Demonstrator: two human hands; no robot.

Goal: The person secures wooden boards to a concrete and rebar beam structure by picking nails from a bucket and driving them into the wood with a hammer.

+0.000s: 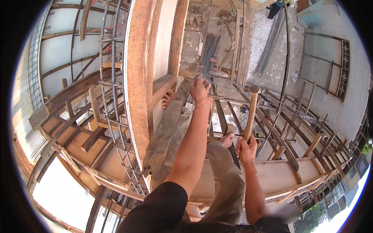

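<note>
My right hand [247,148] is wrapped round the wooden handle of a hammer [251,110], which stands nearly upright with its metal head at the top. My left hand [200,90] reaches farther forward, fingers pinched together at the far end of a rough grey timber [165,130]. Whatever is between those fingertips is too small to make out. That timber slants from near my left arm up to a short crosspiece [163,86] on a wooden formwork panel [140,70]. My bare right foot [226,140] rests on a dark beam by the hammer hand.
A tied rebar cage [112,85] runs along the formwork's left side. Timber framing with plywood [272,176] spreads to the right and behind my legs. Far below, bundled steel bars [272,42] and loose planks [243,42] lie on the floor. A pale wall [326,50] stands at right.
</note>
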